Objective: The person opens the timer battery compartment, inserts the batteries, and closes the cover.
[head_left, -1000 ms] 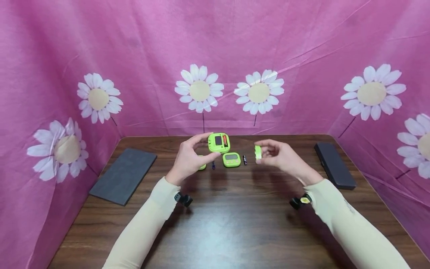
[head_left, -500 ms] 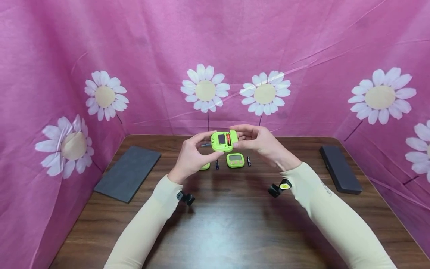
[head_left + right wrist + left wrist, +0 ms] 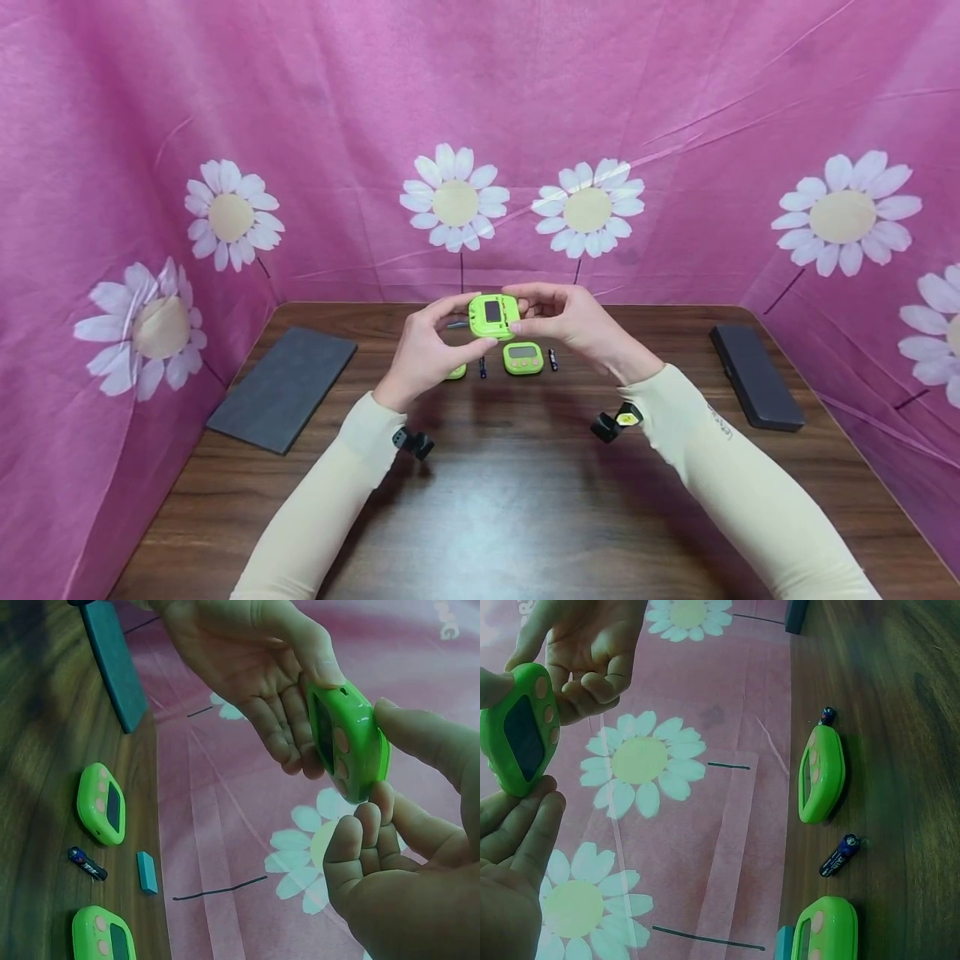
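— Head view: what are they doing?
— Left hand (image 3: 424,354) and right hand (image 3: 589,330) are pinching the green timer (image 3: 486,323) by opposite sides, above the table (image 3: 480,475).
— Handling?
— Probably feeling light, stiff; edges are offering best hold.

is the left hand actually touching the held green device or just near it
Touching. The right wrist view shows the left hand's thumb lying against the edge of the held green device, with no gap between.
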Demonstrator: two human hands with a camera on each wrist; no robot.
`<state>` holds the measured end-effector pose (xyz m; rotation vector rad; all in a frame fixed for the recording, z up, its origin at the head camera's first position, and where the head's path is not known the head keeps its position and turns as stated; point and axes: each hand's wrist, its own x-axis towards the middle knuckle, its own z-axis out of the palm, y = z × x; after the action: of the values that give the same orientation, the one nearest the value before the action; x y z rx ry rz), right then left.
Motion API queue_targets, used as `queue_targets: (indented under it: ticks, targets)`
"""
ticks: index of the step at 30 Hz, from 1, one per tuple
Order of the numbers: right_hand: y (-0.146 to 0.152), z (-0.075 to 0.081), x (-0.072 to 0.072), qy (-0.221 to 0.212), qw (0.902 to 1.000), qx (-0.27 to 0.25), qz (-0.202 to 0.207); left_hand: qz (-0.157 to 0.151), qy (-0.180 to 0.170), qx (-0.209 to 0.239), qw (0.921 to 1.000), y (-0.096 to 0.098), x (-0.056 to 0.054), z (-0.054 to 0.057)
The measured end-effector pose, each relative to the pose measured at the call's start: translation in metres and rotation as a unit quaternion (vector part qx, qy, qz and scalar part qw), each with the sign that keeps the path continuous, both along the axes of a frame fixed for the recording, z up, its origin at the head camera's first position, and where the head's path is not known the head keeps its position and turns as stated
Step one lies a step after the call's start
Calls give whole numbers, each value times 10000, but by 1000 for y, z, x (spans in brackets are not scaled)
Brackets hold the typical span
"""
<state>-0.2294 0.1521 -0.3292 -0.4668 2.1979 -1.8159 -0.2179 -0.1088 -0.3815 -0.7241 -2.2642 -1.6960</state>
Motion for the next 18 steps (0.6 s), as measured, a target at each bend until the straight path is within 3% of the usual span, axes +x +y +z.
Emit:
queue_targets:
  ticks: [10,18]
  targets:
    - [0,1,0,176,9998,61,20,-23,58,80,9999,0,0,0]
    - [8,-7,-8,-288,9990,-235,-236,-73,-12,39,10000,1,0,0]
